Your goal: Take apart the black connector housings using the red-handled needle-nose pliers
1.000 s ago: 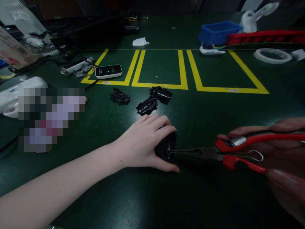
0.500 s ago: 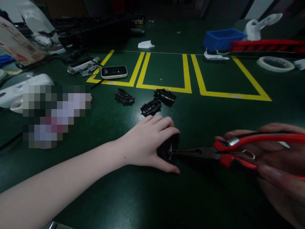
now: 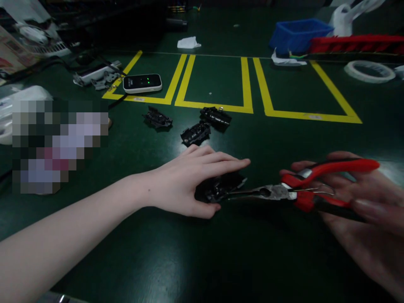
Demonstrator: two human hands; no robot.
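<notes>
Under my left hand, a black plastic part is held down on the green table. My thumb lies along its near side and my fingers cover its far side, so much of it is hidden. My right hand is wrapped around the red handles of long-nose pliers. The pliers' tips point left and meet the right edge of the black part; whether they pinch it I cannot tell. Beyond my left hand lie three similar black parts, apart from my fingers.
Yellow tape outlines mark the table ahead. A small white-edged device with green lights lies left of centre. A blue bin, a red rack and a tape roll stand at the back right. A blurred-out object is at left.
My left index finger has stretched out and the black part has turned under my hand. The pliers have tilted, and their upper handle has swung into fuller view. The whole view has shifted slightly.
</notes>
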